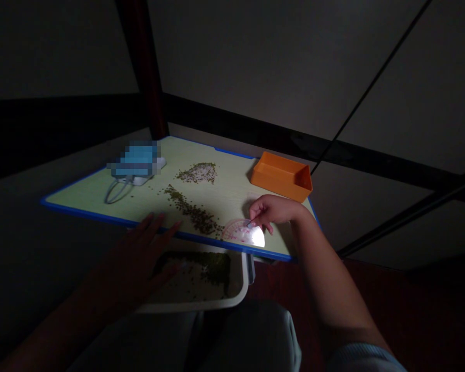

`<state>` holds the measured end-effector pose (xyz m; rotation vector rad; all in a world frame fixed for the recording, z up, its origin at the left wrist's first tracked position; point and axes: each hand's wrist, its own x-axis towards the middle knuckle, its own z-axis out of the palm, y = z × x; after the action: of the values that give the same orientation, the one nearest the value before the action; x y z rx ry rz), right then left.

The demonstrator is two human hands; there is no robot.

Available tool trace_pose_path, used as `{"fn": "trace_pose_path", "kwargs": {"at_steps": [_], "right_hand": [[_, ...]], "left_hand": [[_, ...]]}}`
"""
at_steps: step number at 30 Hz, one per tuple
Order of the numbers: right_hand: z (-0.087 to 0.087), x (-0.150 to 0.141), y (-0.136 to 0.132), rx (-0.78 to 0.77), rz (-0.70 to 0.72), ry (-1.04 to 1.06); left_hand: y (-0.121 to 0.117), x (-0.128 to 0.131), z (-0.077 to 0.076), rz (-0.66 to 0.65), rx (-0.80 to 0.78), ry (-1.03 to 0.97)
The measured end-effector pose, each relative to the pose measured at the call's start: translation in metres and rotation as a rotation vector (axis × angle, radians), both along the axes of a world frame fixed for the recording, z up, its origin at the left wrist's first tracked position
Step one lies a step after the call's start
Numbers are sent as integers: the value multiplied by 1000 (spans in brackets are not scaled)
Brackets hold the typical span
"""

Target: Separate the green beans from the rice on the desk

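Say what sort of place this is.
Perhaps a dim corner of a home: a small blue-edged table bearing scattered grains and an orange tray, with plain panelled walls behind.

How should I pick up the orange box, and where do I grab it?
Probably pinch the middle of the orange box's long near wall, coming down over the rim from your side. Its top is open, so you can grip that wall inside and out.

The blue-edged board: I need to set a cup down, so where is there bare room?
Bare patches lie between the far granule pile and the orange tray, and in the left corner, left of the cable loop. Crowded: the near edge, where the near granule pile runs toward the protractor under the right hand.
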<state>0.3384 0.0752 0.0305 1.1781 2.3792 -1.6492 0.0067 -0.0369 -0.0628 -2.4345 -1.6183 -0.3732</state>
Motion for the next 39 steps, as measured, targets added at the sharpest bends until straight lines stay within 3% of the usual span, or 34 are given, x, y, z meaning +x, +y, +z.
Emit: {"fn": "trace_pose_path", "kwargs": {"at_steps": [39], "right_hand": [[0, 1, 0, -24, 26, 51]], "left_hand": [[0, 0, 2, -3, -10, -13]]}}
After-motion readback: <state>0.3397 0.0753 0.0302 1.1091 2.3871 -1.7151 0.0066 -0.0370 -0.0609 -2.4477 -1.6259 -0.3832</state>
